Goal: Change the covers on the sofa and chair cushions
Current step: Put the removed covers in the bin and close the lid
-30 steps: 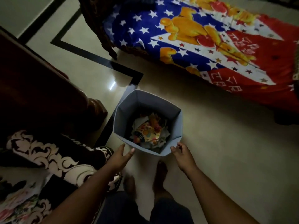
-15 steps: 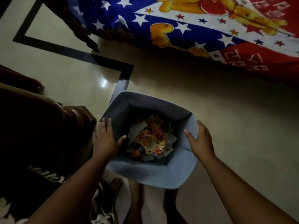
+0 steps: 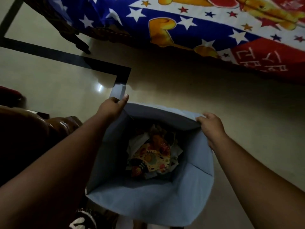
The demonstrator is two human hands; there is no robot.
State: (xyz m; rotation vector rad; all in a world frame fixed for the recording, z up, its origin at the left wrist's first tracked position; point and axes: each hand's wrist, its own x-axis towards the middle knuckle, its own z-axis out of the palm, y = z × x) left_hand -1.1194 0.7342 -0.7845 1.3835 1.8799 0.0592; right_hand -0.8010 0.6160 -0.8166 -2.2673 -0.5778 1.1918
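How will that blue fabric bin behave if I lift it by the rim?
Probably floppy: the blue fabric bin's rim already bends where the left hand and right hand grip it. Likely light, holding only the patterned cloth. It may sag inward.

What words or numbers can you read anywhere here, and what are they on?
Red sheet: white block letters, upside down and partly cut off, not reliably readable.
Blue bin: no text.
Patterned cloth inside it: no text visible.
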